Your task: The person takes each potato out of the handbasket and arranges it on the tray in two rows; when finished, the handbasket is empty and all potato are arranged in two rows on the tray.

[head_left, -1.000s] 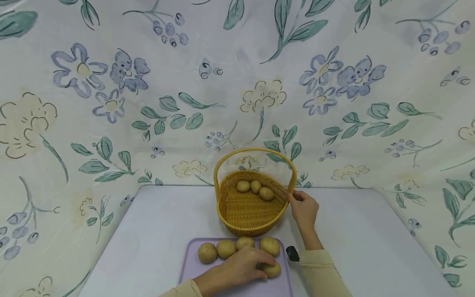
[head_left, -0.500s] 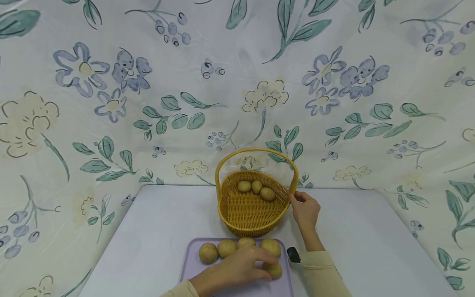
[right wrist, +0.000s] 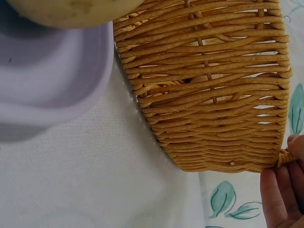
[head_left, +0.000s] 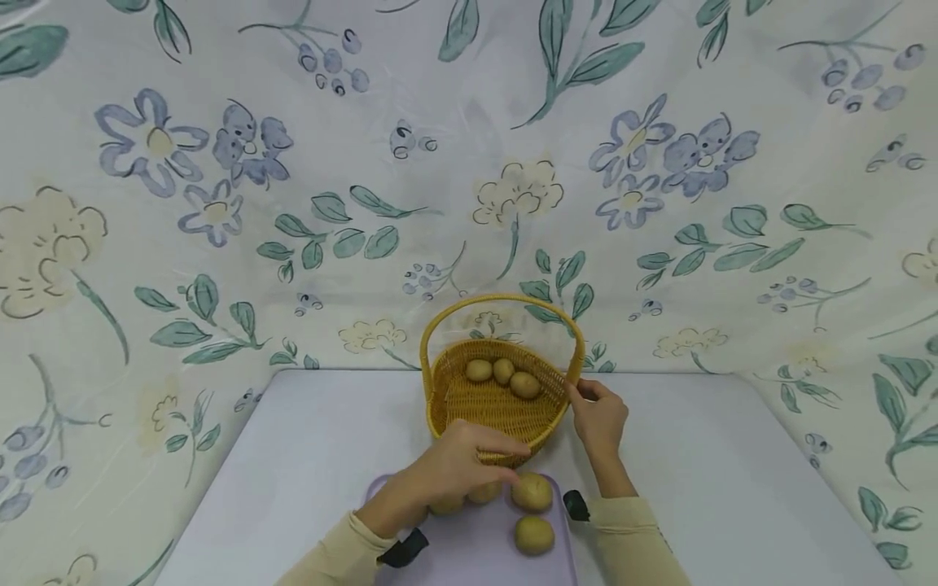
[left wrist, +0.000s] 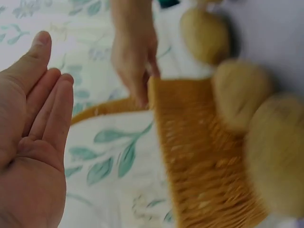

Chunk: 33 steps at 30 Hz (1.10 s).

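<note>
My left hand (head_left: 450, 468) hovers between the tray and the basket's front rim, its fingers straight and thumb apart. In the left wrist view the palm (left wrist: 38, 156) has nothing in it. My right hand (head_left: 601, 411) pinches the base of the handle on the right side of a wicker basket (head_left: 469, 407); the right wrist view shows its fingers (right wrist: 273, 194) there. Three potatoes (head_left: 523, 385) lie at the back inside the basket. On the lilac tray (head_left: 476, 553) in front lie several potatoes, among them one at the right (head_left: 534, 535); my left hand and forearm partly hide others.
A white table (head_left: 308, 456) carries the tray and basket. Behind it hangs a cloth (head_left: 352, 285) printed with flowers and leaves. Dark wrist straps (head_left: 405, 549) sit on both forearms.
My left hand has lifted off the front right potato and moved up and forward to the basket's front, carrying nothing. That potato stays on the tray. The right hand has kept its grip.
</note>
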Available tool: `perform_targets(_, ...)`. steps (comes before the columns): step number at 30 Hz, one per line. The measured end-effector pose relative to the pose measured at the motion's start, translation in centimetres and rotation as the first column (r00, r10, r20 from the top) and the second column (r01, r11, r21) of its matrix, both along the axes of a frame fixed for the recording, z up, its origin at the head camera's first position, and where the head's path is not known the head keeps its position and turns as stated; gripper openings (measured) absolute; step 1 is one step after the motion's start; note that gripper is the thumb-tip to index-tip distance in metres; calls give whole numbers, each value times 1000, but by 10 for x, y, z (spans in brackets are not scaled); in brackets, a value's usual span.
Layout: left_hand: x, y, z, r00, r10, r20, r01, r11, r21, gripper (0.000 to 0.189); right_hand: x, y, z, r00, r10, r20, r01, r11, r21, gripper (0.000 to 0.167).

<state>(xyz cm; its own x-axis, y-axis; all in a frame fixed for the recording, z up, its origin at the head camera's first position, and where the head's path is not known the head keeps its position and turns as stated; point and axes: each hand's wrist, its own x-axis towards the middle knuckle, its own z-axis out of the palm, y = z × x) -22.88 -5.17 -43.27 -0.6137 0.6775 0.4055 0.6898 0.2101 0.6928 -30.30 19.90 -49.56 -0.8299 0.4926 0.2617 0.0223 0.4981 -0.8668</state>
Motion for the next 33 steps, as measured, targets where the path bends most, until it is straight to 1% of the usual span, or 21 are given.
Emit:
perform_targets(1, -4, -2, 3, 1000, 4, 10, -4, 1000, 15, 37, 0, 0, 0, 1000, 0, -2, 0, 1000, -1, 26)
perform_targets(3, -12, -5, 10, 999, 24, -23, -24, 999, 34, 37, 0, -2, -1, 1000, 3, -5, -3, 1000, -2, 25)
perform_targets(5, -20, -7, 16, 998, 46, -41, -44, 997, 61, 37, 0, -3, -2, 1000, 10, -6, -10, 1000, -9, 25)
perform_targets(10, -37, -10, 25, 991, 100, -83, -90, 989, 117, 36, 1, -4, -3, 999, 36, -5, -36, 999, -23, 24)
perform_targets(15, -52, -5, 32, 989, 109, -99, -94, 985, 144, 33, 1, -2, -1, 999, 32, -2, -32, 999, -26, 23)
perform_targets(17, -57, 0, 35, 991, 96, -98, -80, 985, 156, 32, 1, 0, -1, 999, 31, -11, -31, 999, -20, 23)
perform_targets(19, -63, 4, 38, 991, 96, -95, -80, 983, 163, 30, 0, 1, -1, 999, 36, -22, -37, 999, -21, 23)
perform_targets(22, -71, 9, 42, 992, 104, -74, -91, 982, 163, 29, -1, 2, -2, 999, 44, -31, -45, 999, -23, 22)
perform_targets(24, -77, 11, 44, 991, 120, -53, -110, 981, 160, 28, -1, 1, -3, 998, 50, -30, -51, 998, -29, 22)
perform_targets(26, -82, 13, 45, 992, 129, -7, -126, 979, 160, 27, -2, 1, -4, 998, 52, -24, -53, 998, -26, 23)
perform_targets(28, -87, 15, 45, 991, 124, 58, -133, 977, 169, 27, -2, 0, -4, 999, 49, -20, -49, 999, -19, 23)
perform_targets(30, -92, 16, 44, 986, 116, 122, -137, 974, 183, 28, -2, 1, -4, 999, 46, -21, -47, 999, -15, 23)
perform_targets(31, -95, 17, 43, 983, 115, 144, -141, 973, 185, 28, -2, 1, -4, 999, 44, -22, -45, 999, -11, 23)
perform_targets(33, -100, 18, 39, 979, 118, 164, -148, 972, 184, 29, -2, 3, -3, 999, 40, -26, -40, 999, -7, 23)
